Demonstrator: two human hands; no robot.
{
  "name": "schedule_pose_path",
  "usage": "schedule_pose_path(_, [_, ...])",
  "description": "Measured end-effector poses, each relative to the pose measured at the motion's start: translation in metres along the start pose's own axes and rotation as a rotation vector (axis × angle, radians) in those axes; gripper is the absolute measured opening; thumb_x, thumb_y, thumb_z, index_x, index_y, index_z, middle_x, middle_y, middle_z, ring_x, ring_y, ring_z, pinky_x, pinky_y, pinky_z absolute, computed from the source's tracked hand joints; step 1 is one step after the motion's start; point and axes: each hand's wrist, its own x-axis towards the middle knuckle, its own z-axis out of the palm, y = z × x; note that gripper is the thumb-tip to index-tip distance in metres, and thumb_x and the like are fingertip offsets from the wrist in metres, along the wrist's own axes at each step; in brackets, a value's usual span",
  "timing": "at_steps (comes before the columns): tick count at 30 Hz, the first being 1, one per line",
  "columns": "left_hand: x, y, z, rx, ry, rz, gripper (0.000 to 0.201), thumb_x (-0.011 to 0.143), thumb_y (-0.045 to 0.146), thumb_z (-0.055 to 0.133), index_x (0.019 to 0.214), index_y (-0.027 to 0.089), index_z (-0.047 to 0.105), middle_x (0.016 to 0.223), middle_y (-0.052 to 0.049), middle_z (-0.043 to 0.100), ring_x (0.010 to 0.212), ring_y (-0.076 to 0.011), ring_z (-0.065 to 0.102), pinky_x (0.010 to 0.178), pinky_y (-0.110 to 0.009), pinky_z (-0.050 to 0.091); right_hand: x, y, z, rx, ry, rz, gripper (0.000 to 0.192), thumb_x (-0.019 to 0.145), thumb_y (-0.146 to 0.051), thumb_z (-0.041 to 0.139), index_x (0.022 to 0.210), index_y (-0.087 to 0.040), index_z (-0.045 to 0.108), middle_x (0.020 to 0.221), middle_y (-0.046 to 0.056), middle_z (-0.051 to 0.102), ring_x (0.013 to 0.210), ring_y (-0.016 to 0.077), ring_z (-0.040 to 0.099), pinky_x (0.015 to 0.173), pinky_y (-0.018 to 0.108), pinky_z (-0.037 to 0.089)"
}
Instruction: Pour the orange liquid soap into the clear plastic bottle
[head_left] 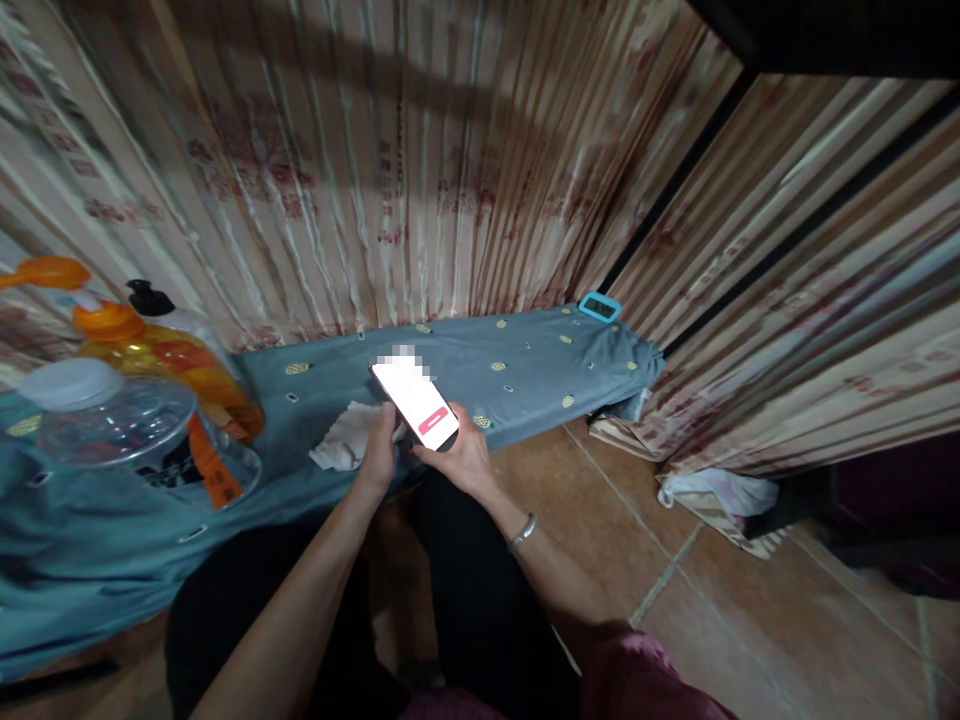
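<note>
A smartphone [414,398] with a bright white screen and a red button near its lower end is held between my hands, tilted over the edge of the cloth-covered surface. My right hand [466,455] grips its lower right corner, thumb across the bottom edge. On the phone's lower left side, my left hand [380,450] is closed against it, with the fingers mostly hidden. Behind my left hand a crumpled white tissue [342,438] lies on the blue-grey cloth [517,385]. Part of the screen is blurred out.
At left stand a clear plastic jar [112,425] with a white lid, an orange pump bottle [169,365] and a black-topped pump bottle [150,297]. A blue digital clock [599,307] sits at the far corner. Patterned curtains [420,170] hang behind; tiled floor [600,520] lies right.
</note>
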Motion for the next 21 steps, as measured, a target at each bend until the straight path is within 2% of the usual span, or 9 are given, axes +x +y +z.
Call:
schedule_pose_path(3, [-0.001,-0.002,0.002,0.027,-0.014,-0.023,0.098,0.079,0.117,0.077,0.117,0.028,0.094,0.137,-0.018,0.098,0.150,-0.0456,0.083,0.129,-0.057,0.064,0.002,0.018,-0.008,-0.057,0.069,-0.021,0.090,0.088,-0.045,0.115,0.164,-0.021,0.073,0.162,0.020,0.092,0.155,0.0460,0.086,0.137,0.069,0.066])
schedule_pose_path(6, [0.000,-0.001,-0.004,0.038,0.008,-0.045,0.095,0.087,0.112,0.076,0.133,0.030,0.092,0.139,-0.019,0.098,0.157,-0.0454,0.081,0.134,-0.060,0.061,0.011,0.038,-0.021,-0.135,0.131,-0.003,0.091,0.094,-0.042,0.114,0.172,-0.019,0.072,0.175,0.023,0.084,0.165,0.0488,0.080,0.142,0.074,0.062])
schedule_pose_path(9, [0.002,0.003,-0.014,0.046,0.012,-0.052,0.093,0.093,0.107,0.076,0.141,0.028,0.089,0.139,-0.021,0.098,0.158,-0.0458,0.081,0.133,-0.060,0.063,0.026,0.058,-0.043,-0.218,0.186,0.048,0.077,0.102,-0.035,0.111,0.170,-0.020,0.076,0.172,0.019,0.086,0.164,0.0464,0.081,0.141,0.074,0.064])
schedule_pose_path(12, [0.003,0.009,-0.026,0.031,0.002,-0.041,0.095,0.093,0.108,0.076,0.142,0.027,0.089,0.141,-0.022,0.098,0.162,-0.0482,0.081,0.133,-0.062,0.063,0.043,0.076,-0.073,-0.301,0.237,0.134,0.059,0.108,-0.033,0.108,0.160,-0.021,0.083,0.163,0.015,0.090,0.153,0.0425,0.087,0.132,0.071,0.072])
schedule_pose_path(16, [0.002,0.017,-0.038,0.013,0.003,-0.041,0.102,0.086,0.113,0.080,0.140,0.027,0.090,0.139,-0.021,0.098,0.162,-0.0503,0.081,0.133,-0.064,0.063,0.065,0.094,-0.115,-0.400,0.290,0.278,0.039,0.114,-0.031,0.103,0.148,-0.020,0.087,0.147,0.011,0.095,0.134,0.0358,0.094,0.118,0.062,0.080])
schedule_pose_path(21, [-0.003,0.025,-0.043,0.031,0.023,-0.058,0.103,0.084,0.116,0.078,0.135,0.028,0.090,0.138,-0.021,0.099,0.167,-0.0516,0.078,0.139,-0.068,0.059,0.088,0.107,-0.157,-0.496,0.365,0.430,0.032,0.117,-0.033,0.100,0.144,-0.021,0.088,0.147,0.010,0.095,0.130,0.0337,0.094,0.113,0.057,0.081])
